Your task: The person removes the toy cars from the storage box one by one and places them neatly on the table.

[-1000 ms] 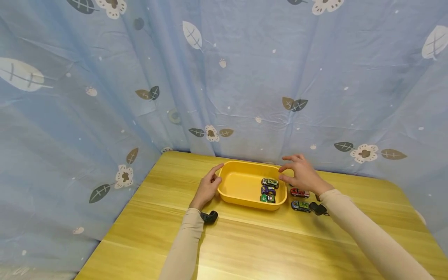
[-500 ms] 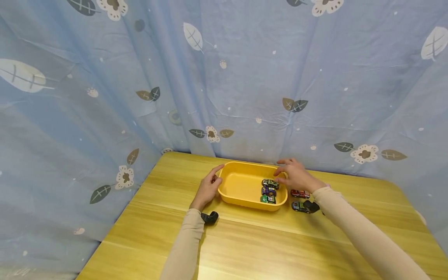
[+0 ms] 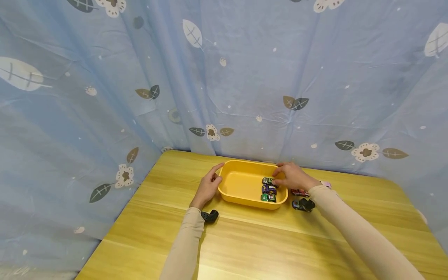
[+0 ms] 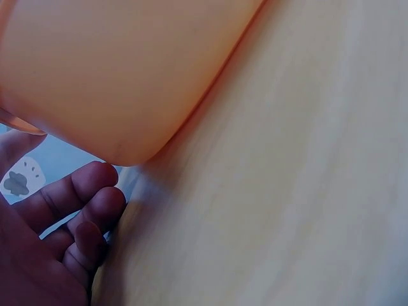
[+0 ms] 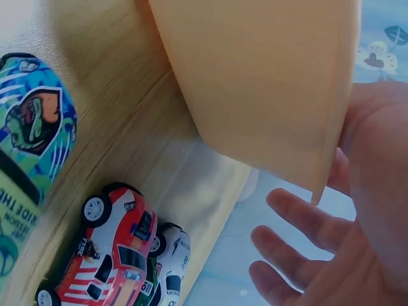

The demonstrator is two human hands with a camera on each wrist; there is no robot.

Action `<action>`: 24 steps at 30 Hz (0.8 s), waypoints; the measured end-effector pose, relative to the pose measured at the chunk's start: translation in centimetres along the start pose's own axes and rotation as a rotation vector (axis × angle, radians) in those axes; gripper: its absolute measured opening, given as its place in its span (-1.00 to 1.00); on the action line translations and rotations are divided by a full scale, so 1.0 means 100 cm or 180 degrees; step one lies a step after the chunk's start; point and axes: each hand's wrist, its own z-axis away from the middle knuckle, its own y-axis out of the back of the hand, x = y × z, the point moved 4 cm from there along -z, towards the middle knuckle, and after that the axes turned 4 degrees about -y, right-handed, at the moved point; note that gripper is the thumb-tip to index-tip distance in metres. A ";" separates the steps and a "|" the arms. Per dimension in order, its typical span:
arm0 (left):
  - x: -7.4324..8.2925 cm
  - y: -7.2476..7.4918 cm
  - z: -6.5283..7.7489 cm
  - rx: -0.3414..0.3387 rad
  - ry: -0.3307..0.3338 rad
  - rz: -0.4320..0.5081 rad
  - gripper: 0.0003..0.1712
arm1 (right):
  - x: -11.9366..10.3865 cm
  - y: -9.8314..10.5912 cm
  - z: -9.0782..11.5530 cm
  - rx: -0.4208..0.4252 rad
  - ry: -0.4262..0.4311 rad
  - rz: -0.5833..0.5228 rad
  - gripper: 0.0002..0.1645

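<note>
A yellow plastic bin stands near the table's back edge. Three toy cars line its right end: a green and white one, a purple one and, at the back, a dark green one. My left hand rests at the bin's left end, index fingertip by the rim and the other fingers loosely bent outside the wall. My right hand reaches over the right rim, its thumb at the dark green car's right end, which it partly covers. In the right wrist view its outer fingers spread outside the bin.
Right of the bin, on the wooden table, are a red car, a white car and a blue-green car. A pale pink thing lies beyond the right wrist. A blue patterned curtain hangs behind the table.
My right hand has moved left and down from above the bin's right rim to the dark green car. The left hand stays at the bin's left end.
</note>
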 end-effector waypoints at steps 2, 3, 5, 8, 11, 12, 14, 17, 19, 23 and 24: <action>0.000 0.000 -0.001 -0.0006 -0.0024 0.0011 -0.38 | 0.000 -0.002 -0.002 -0.0046 -0.0027 0.0044 -0.67; 0.000 0.000 -0.001 -0.0010 -0.0031 0.0014 -0.38 | 0.001 -0.003 -0.002 -0.0076 -0.0061 0.0062 -0.67; 0.001 0.000 -0.001 -0.0007 -0.0045 0.0019 -0.39 | 0.000 -0.004 -0.004 -0.0139 -0.0133 0.0096 -0.68; 0.001 0.000 -0.001 0.0012 -0.0057 0.0009 -0.39 | -0.001 -0.004 -0.006 -0.0230 -0.0247 0.0149 -0.68; 0.002 0.000 -0.001 0.0016 -0.0072 -0.0010 -0.38 | -0.002 -0.003 -0.007 -0.0325 -0.0338 0.0209 -0.68; 0.002 0.000 -0.001 0.0012 -0.0073 -0.0022 -0.38 | -0.002 -0.002 -0.007 -0.0360 -0.0365 0.0222 -0.67; 0.002 -0.001 -0.001 0.0004 -0.0070 -0.0036 -0.38 | -0.002 -0.003 -0.006 -0.0415 -0.0385 0.0240 -0.66; 0.002 0.000 -0.001 0.0004 -0.0070 -0.0028 -0.39 | -0.002 -0.004 -0.006 -0.0475 -0.0409 0.0217 -0.64; 0.002 0.000 -0.001 0.0006 -0.0068 -0.0020 -0.39 | -0.002 -0.005 -0.007 -0.0489 -0.0399 0.0224 -0.64; 0.002 0.001 0.000 0.0002 -0.0059 -0.0013 -0.39 | -0.002 -0.006 -0.008 -0.0505 -0.0441 0.0189 -0.62; 0.002 0.001 0.000 -0.0001 -0.0049 -0.0018 -0.39 | -0.002 -0.006 -0.008 -0.0513 -0.0453 0.0188 -0.62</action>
